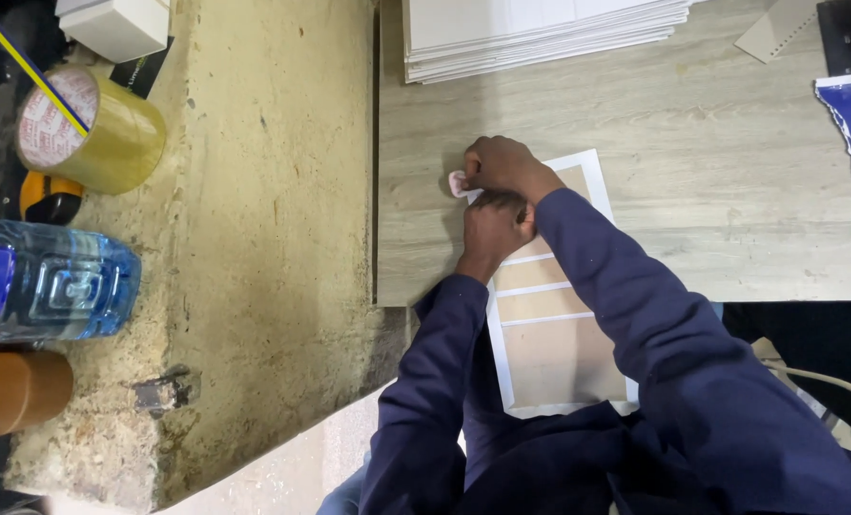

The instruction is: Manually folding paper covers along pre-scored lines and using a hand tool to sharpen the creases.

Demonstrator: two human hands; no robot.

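A white sheet of labels [551,324] lies flat on the desk [711,191], hanging over its near edge close to the near left corner. Several rectangular labels are already gone, leaving tan backing framed by white strips. At the sheet's far left corner a small pale label [460,184] is curled up, partly peeled off and pinched at that corner.

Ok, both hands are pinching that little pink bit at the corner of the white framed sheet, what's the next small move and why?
Probably keep the left hand pressing the white framed sheet flat while the right hand draws the pink bit slowly away from the corner. Both hands crowd that top left corner, the bit sticks out past the sheet's edge, and the sheet's lower end overhangs the wooden board, so it may shift.
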